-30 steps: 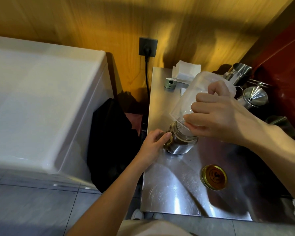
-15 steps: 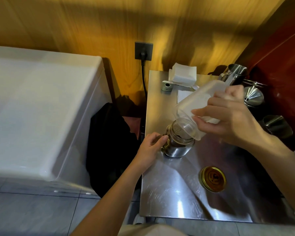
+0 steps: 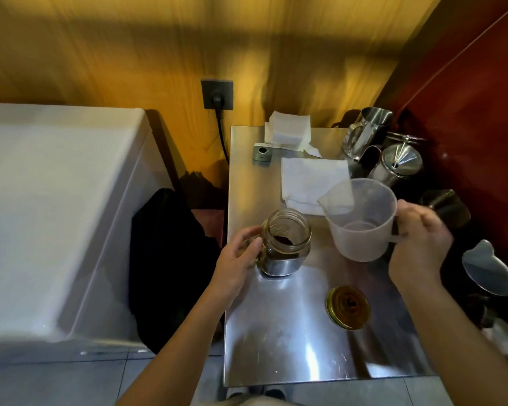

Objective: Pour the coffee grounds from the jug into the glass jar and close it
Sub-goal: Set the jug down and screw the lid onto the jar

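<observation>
A glass jar (image 3: 286,243) with a handle stands open on the steel table (image 3: 291,341), dark coffee grounds in its lower part. My left hand (image 3: 238,260) grips the jar's handle on its left side. My right hand (image 3: 420,244) holds the handle of a translucent plastic jug (image 3: 361,221), which is upright to the right of the jar and looks empty. The jar's gold lid (image 3: 348,307) lies flat on the table, nearer me and to the right of the jar.
White paper napkins (image 3: 308,183) and a stack of tissues (image 3: 288,131) lie behind the jar, beside a small grey device (image 3: 261,152). Steel pitchers (image 3: 367,131) and a funnel (image 3: 399,164) crowd the right edge. A white appliance (image 3: 56,215) stands left; a black bag (image 3: 170,259) fills the gap.
The jug was tipped mouth-down over the jar; my right hand has swung it upright and away to the right. My left hand has stayed on the jar.
</observation>
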{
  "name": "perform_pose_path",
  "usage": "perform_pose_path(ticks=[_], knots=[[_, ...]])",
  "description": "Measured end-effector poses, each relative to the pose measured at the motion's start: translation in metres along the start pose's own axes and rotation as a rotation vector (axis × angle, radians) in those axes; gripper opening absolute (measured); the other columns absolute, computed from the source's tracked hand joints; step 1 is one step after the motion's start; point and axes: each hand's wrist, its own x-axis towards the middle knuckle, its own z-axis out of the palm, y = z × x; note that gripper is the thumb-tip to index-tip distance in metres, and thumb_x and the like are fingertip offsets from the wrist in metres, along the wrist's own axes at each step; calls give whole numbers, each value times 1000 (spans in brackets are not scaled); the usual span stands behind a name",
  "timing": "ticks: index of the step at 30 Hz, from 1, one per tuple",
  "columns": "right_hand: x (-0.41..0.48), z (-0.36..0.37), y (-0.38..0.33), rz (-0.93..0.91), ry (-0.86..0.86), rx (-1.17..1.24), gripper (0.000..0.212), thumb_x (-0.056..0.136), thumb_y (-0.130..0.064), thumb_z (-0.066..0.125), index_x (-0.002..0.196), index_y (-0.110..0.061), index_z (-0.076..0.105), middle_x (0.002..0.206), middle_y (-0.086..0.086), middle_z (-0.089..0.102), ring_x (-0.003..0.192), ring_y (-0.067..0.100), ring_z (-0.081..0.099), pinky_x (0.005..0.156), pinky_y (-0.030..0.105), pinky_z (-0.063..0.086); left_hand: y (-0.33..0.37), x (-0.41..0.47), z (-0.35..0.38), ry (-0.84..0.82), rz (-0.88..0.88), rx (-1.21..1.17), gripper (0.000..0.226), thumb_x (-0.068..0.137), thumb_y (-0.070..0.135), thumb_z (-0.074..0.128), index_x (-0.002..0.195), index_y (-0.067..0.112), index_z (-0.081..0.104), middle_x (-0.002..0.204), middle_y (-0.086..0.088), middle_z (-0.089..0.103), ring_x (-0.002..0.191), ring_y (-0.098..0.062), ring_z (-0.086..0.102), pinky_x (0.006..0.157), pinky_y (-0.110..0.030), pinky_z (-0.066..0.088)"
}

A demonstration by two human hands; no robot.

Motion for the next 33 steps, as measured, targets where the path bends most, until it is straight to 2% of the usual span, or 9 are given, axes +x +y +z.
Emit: perform_pose_path(ticks=[6,10,16,19,22,24,26,29,33], knots=[[-4,-24,42,186,198,241,36,84,-2,56,54,-20,52,41,-15,43,48,2,39,51,17,33,0,1,-2,-6,-31,-77,38,75,41,72,108,24,69,102,-1,71,100,-21,63,86,-42,45],[-4,-29,54,254,292,279,41,84,1,53,49,-18,44,39,-12,39,47,4,35,51,20,29,3,1,-1,-5,-32,-66,34,78,38,71,108,24,69,103,-2,72,100,-23,64,84,-40,46],[-9,-30,59,256,316,218,31,85,-3,49,57,-16,52,43,-14,53,50,1,49,53,15,40,7,0,-1,-7,-28,-42,39,78,46,69,111,25,68,110,-4,71,111,-29,62,88,-39,46],[-16,-34,60,237,287,123,25,89,-17,53,64,-18,55,57,-10,57,56,1,53,53,12,43,7,1,-1,-6,-24,-43,37,80,42,67,111,23,68,111,-5,71,112,-29,61,88,-38,46],[-25,-35,61,198,262,-9,13,92,-28,50,86,-19,57,80,-3,57,66,-5,56,57,8,43,6,2,-1,6,-33,-20,36,80,43,65,110,24,69,113,-7,70,113,-30,60,90,-39,46],[-35,-39,61,153,248,-81,17,94,-29,48,103,-15,53,93,-2,57,73,-13,55,60,3,42,5,3,-1,10,-31,-6,31,82,41,63,109,27,69,113,-5,70,113,-29,60,91,-39,46],[-46,-44,60,131,214,-138,26,94,-30,48,117,-19,45,109,1,52,90,-9,54,64,3,42,4,4,-1,11,-20,13,27,84,39,60,107,29,70,109,-1,71,111,-27,62,87,-34,46],[-61,-52,55,100,161,-219,44,92,-25,51,131,-24,30,129,9,39,110,13,47,77,12,44,3,5,1,15,-31,-47,30,81,39,63,107,26,70,110,-4,71,110,-26,62,87,-34,46],[-77,-57,49,117,149,-303,48,90,-21,54,132,-21,29,131,14,37,116,23,42,90,31,42,-1,6,1,20,-51,-94,32,81,36,65,109,23,70,110,-6,71,110,-27,62,86,-33,48]])
